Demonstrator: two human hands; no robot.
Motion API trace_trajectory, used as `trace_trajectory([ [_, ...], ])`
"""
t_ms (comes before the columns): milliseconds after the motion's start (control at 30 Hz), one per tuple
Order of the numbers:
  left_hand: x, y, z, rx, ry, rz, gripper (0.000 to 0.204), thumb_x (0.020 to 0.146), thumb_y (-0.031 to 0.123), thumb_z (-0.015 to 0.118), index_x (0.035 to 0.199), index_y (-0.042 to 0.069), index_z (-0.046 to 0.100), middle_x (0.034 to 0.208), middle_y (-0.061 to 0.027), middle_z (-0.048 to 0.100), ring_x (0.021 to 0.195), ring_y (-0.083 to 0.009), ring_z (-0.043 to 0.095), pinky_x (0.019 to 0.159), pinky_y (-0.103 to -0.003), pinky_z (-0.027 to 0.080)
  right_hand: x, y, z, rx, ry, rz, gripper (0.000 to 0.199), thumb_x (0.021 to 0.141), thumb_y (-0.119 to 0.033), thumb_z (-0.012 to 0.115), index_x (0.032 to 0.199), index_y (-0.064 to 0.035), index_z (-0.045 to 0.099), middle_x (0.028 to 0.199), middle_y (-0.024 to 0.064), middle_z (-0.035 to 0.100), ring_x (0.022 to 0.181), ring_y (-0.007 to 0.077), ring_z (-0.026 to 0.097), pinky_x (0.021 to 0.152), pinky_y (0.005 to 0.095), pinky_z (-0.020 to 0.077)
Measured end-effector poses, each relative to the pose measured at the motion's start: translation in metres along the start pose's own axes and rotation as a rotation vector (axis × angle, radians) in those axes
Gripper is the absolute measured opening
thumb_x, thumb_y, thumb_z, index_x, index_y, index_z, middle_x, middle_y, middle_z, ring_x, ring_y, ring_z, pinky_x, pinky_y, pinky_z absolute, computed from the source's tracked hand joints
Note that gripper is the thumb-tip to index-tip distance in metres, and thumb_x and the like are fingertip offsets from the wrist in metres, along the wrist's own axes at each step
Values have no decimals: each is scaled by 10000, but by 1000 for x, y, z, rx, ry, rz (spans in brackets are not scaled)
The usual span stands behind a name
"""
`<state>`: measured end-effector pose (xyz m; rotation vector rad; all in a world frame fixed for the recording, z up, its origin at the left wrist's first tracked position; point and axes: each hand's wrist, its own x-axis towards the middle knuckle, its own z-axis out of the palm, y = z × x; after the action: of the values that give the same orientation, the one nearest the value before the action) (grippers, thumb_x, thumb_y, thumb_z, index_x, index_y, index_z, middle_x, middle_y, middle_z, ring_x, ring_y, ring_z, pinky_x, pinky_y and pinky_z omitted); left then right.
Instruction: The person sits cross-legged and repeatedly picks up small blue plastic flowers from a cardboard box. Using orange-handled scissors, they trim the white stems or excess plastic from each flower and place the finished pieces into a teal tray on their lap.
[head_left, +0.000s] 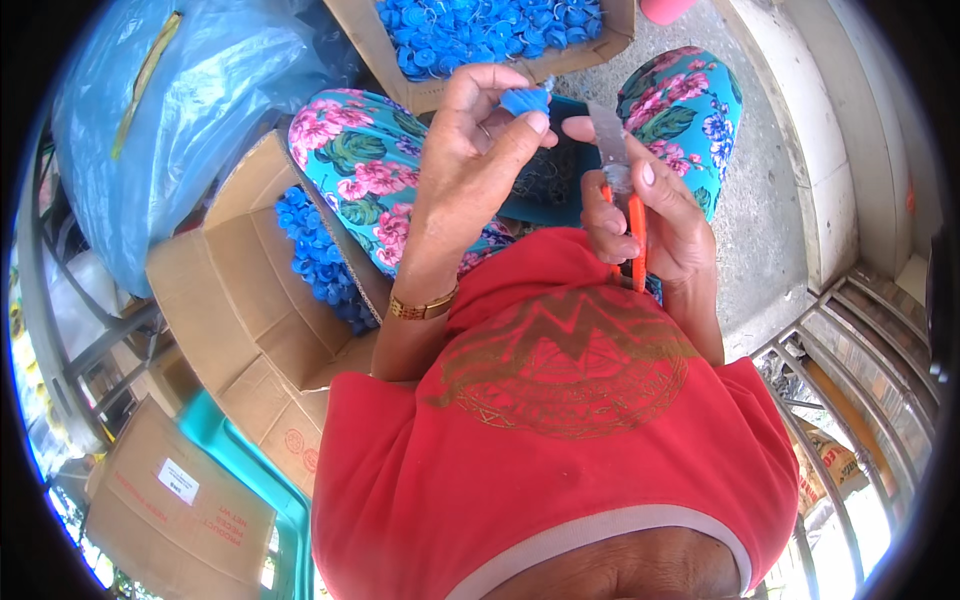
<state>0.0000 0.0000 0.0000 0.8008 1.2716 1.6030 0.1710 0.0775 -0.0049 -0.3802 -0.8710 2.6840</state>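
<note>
My left hand (470,150) pinches a small blue plastic piece (525,101) between thumb and fingers, raised over my lap. A little to its right, my right hand (660,215) is closed around an orange-handled knife (638,235). The flat grey blade (607,135) points up and away from me, apart from the blue piece. Something silvery wraps the knife where blade meets handle. Below both hands, between my knees, sits a dark teal container (545,205), partly hidden by my hands; its contents are hard to make out.
Ahead stands a cardboard box (415,95) full of blue pieces (490,35). Another open box (235,290) at my left holds more. A blue plastic bag (210,130) bulges at far left. Metal bars (850,390) run along the right; a teal stool-like object (240,450) is lower left.
</note>
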Motion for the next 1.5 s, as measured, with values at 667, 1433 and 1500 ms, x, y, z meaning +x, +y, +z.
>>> trace_trajectory([
  [667,-6,6,2,117,-102,58,263,875,69,535,1123,5,476,1025,-115,557,904,-171,558,795,-300,475,9,6,-2,-248,168,-154,346,975,-216,451,1294,-89,490,727,17,493,572,62,417,482,200,338],
  [1433,-6,-1,12,225,-25,-124,264,842,30,467,1101,15,519,771,-10,541,631,-55,482,560,-209,405,15,6,10,-1968,509,-685,542,700,-93,679,1191,-315,619,659,22,415,558,174,478,520,320,445],
  [1500,-7,1,13,368,19,-108,231,825,32,475,1043,11,545,707,10,526,578,-45,459,505,-212,387,14,4,11,-1993,497,-685,536,705,-96,679,1190,-318,620,659,24,414,561,173,483,517,317,444],
])
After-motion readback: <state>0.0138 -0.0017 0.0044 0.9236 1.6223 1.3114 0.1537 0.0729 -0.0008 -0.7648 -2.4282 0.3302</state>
